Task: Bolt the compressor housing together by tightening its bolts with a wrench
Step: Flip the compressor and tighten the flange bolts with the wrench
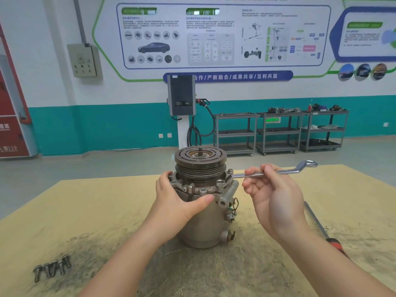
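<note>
Two bare hands work at the compressor housing (pixel 201 217), which stands upright near the middle of a tan, dirt-stained tabletop (pixel 85 211). The left hand (pixel 177 196) grips the housing's upper flange from the left side, its thumb laid across the near face and its fingers curled round the far rim. The right hand (pixel 272 194) pinches the shaft of a silver ring wrench (pixel 274 171) between thumb and curled fingers, palm turned toward the camera. The wrench lies roughly level, its left ring end down at the flange on the right side of the housing by a bolt (pixel 230 171), though whether it sits fully on the bolt head cannot be told; its free ring end points far right. Another bolt (pixel 220 182) stands in the flange just nearer. On top of the housing sits a dark grooved pulley (pixel 200 160) with a short threaded shaft rising from its centre.

Near the left edge of the table lies a small cluster of loose bolts (pixel 52 267). On the right, partly hidden by the right forearm, a tool with a red handle (pixel 334 243) lies on the tabletop. Far behind stand grey shelf trolleys (pixel 280 131) and a wall-mounted charger unit (pixel 181 95).
</note>
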{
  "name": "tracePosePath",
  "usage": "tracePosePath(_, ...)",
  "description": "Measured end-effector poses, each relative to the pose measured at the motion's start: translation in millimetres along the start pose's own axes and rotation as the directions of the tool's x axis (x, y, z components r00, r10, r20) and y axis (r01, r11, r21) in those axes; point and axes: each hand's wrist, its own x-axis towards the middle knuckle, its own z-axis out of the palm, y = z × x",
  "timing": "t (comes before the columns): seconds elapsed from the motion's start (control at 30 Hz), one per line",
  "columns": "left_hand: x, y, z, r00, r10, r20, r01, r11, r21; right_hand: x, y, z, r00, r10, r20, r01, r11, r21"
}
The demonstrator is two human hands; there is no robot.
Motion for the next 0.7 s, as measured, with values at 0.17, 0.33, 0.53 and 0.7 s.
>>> tracePosePath(0.17, 1, 2, 0, 1.000, -0.016, 0.012, 0.017, 1.000, -0.024, -3, 8, -4, 0.995, -0.093, 0.023, 0.094, 0.995, -0.015)
tracePosePath(0.33, 2, 5, 0, 0.997, -0.063, 0.051, 0.069, 0.991, -0.119, -22, 29, -6, 0.849, -0.499, 0.175, 0.528, 0.789, -0.314)
tracePosePath(0.53, 5, -2, 2, 0.993, -0.106, 0.047, 0.112, 0.982, -0.152, -47, 43, -3, 0.577, -0.530, 0.621, 0.804, 0.236, -0.546)
tracePosePath(0.7, 19, -20, 7, 0.999, -0.036, -0.012, 0.035, 0.994, -0.104, -51, 46, 24, 0.661, -0.342, 0.668, 0.746, 0.197, -0.637)
